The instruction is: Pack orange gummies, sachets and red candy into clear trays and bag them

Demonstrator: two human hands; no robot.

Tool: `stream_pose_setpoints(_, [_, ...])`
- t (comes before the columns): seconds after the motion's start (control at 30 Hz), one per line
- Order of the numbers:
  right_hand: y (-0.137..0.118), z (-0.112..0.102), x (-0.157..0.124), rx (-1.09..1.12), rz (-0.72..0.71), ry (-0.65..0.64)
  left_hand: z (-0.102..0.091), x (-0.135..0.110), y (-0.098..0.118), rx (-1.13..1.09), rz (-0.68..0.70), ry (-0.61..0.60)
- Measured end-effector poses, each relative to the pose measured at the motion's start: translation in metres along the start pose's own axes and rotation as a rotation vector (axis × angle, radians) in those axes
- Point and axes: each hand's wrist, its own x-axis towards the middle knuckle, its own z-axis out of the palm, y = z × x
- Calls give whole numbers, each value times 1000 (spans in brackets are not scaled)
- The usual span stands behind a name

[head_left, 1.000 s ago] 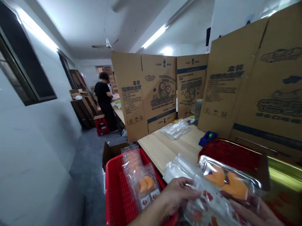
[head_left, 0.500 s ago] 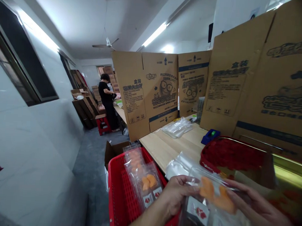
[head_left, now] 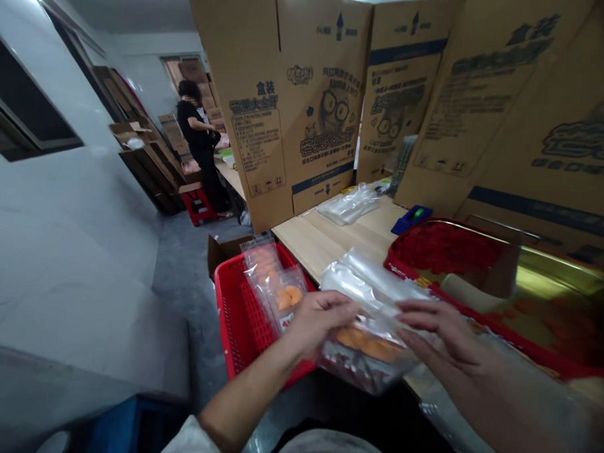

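Observation:
Between my hands is a clear plastic bag (head_left: 369,346) with orange pieces inside and darker packets along its lower part; motion blurs it. My left hand (head_left: 320,321) pinches its upper left edge between thumb and fingers. At the upper right edge, the fingers of my right hand (head_left: 447,340) are closed on the film. Just behind the held bag, a stack of clear plastic bags (head_left: 362,276) lies on the table edge. To the left, a red plastic basket (head_left: 228,310) has similar filled bags (head_left: 279,289) resting in it.
The wooden table (head_left: 306,233) carries more clear bags (head_left: 350,203), a blue tape dispenser (head_left: 411,220) and a red-rimmed tray (head_left: 451,243) with red and orange contents. Tall cardboard sheets (head_left: 332,94) stand behind. A person (head_left: 198,138) works farther back. A white tub (head_left: 332,448) is below me.
The view has tilted down. My hands and the held bag have shifted left, and the bag has tipped so that its face is less visible. Both hands remain on it.

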Motion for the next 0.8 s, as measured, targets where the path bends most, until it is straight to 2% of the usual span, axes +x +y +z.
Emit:
stream_pose_setpoints(0.07, [0, -3, -2, 8, -5, 145, -21, -6, 12, -17, 28, 66])
stream_pose_setpoints(0.17, [1, -8, -5, 80, 113, 279, -59, -7, 21, -53, 150, 333])
stream_pose_setpoints(0.2, [1, -9, -5, 107, 174, 296, -71, -5, 20, -61, 189, 431])
stream_pose_setpoints(0.27, [4, -7, -7, 137, 287, 270, -91, 3, 8, -68, 226, 530])
stream_pose_setpoints(0.33, [7, 2, -9, 136, 334, 128, -103, 11, -11, -70, 240, 574])
stream_pose_setpoints(0.4, [11, 20, -11, 149, 330, -136, -107, 19, -32, -73, 240, 597])
stream_pose_setpoints(0.47, [17, 48, -14, 186, 287, -416, -108, 24, -52, -76, 220, 595])
stream_pose_setpoints(0.53, [28, 84, -18, 176, 224, -614, -107, 25, -66, -80, 199, 582])
stream_pose_setpoints(0.67, [57, 153, -26, -67, 132, -834, -113, 17, -75, -93, 200, 555])
stream_pose_setpoints(0.73, [70, 176, -28, -214, 120, -912, -125, 12, -75, -119, 195, 553])
stream_pose_setpoints(0.8, [78, 190, -27, -327, 106, -957, -145, 10, -78, -175, 163, 637])
